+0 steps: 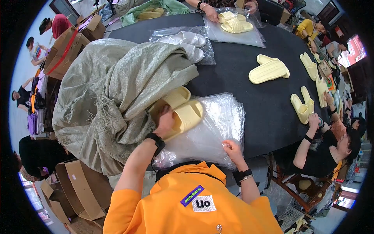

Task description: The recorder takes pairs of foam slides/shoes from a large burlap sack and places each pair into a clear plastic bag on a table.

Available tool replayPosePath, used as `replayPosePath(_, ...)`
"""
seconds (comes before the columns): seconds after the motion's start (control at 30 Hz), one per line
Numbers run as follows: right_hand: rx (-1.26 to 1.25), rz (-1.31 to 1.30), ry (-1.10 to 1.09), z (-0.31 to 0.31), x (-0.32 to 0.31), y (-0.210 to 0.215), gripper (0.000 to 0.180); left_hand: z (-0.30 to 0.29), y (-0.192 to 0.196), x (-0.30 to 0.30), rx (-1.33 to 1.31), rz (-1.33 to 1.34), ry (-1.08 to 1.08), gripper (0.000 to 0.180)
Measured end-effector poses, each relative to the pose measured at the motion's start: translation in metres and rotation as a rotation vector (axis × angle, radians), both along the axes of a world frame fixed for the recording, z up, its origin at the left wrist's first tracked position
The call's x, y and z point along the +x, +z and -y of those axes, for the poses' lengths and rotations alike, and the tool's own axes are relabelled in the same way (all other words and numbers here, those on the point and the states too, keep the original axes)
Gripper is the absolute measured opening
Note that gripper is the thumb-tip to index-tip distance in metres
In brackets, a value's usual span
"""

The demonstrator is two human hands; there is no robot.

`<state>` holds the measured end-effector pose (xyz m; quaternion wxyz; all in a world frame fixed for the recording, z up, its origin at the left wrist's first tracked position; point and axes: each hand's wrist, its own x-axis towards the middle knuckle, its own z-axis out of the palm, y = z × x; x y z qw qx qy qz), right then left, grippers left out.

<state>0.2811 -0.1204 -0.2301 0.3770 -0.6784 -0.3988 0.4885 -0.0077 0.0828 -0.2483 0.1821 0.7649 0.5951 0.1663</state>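
Orange cloth of our shirt (163,218) lies nearest the camera, its front edge up against the dark surface (230,78). Our left hand (166,121), blurred, reaches to a pair of yellow slippers (189,115) at the mouth of a grey-green woven sack (120,78); we cannot tell whether its grip is clamped on them or merely touching. These slippers lie side by side over the left part of a pile of clear plastic bags (224,111). Our right hand (233,151) has thumb and fingers together, pinching the pile's near right edge. Beyond the sack we see pale grey slippers (193,51) in clear plastic. Farther right, two yellow slippers (267,73) overlap, one sole up, and another yellow pair (302,105) lies by a co-worker's hand (314,121). Across from us, another co-worker's hand (210,13) is beside yellow slippers on clear plastic.
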Motion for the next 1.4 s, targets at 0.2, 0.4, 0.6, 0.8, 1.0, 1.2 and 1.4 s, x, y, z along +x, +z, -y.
replayPosePath(0.2, 0.137, 0.895, 0.179, -0.035, -0.008, 0.054, 0.016, 0.0, 0.058, 0.007, -0.094, -0.026, -0.087, 0.023)
replayPosePath(0.4, 0.412, 1.032, 0.347, -0.104, -0.006, 0.018, 0.042, 0.031, 0.071, 0.023, -0.039, -0.063, -0.244, 0.023)
replayPosePath(0.6, 0.169, 1.048, 0.466, -0.119, 0.021, -0.022, 0.056, 0.029, -0.013, -0.046, 0.029, 0.211, -0.136, 0.024)
replayPosePath(0.8, 0.266, 0.968, 0.413, -0.121, 0.026, -0.003, 0.06, 0.044, 0.083, 0.003, 0.011, -0.023, -0.195, 0.025)
replayPosePath(1.0, 0.113, -0.327, 0.196, -0.088, -0.003, 0.11, 0.077, 0.062, 0.117, 0.053, 0.037, -0.06, -0.486, 0.027)
replayPosePath(1.2, -0.079, -0.236, 0.415, -0.053, 0.008, 0.07, 0.039, 0.073, 0.12, 0.061, -0.003, 0.108, -0.801, 0.036)
replayPosePath(1.4, -0.075, -0.217, 0.193, -0.018, 0.075, 0.118, 0.043, 0.057, 0.105, 0.008, -0.058, 0.095, -0.668, 0.017)
